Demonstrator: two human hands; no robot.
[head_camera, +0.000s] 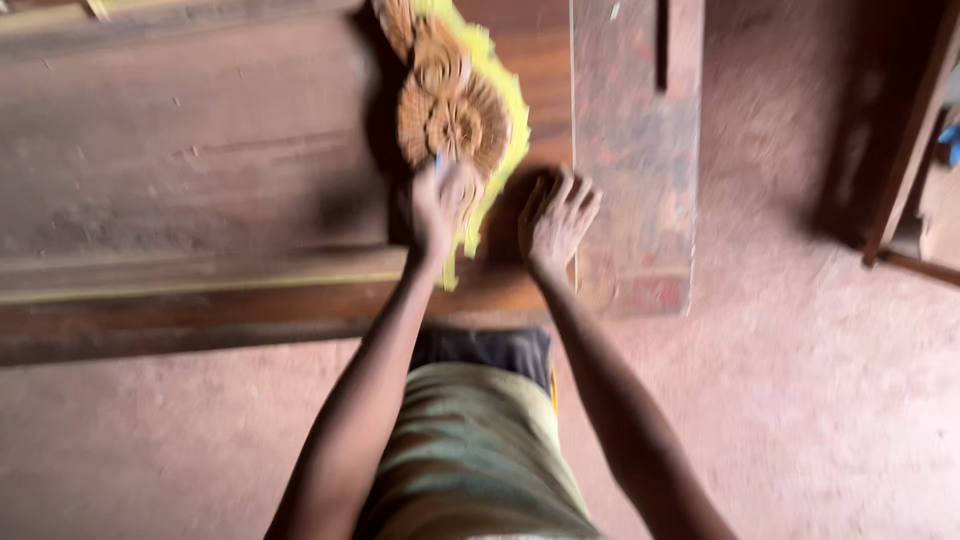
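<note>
Lying lengthwise away from the person, carved wooden piece (452, 110) under left hand (437, 210).

The carved wooden ornament (452, 105) is pale tan-brown, cut in fan-like rosettes with radiating ridges, and it lies on a bright yellow sheet (497, 150). The desk (190, 150) beneath is dark reddish-brown wood, with a thin yellowish line along its front edge. A lighter, mottled pinkish-red plank (632, 150) stands beside it. The floor (800, 400) is dusty reddish-pink. The person's garment (470, 450) has muted olive-green and tan bands.
</note>
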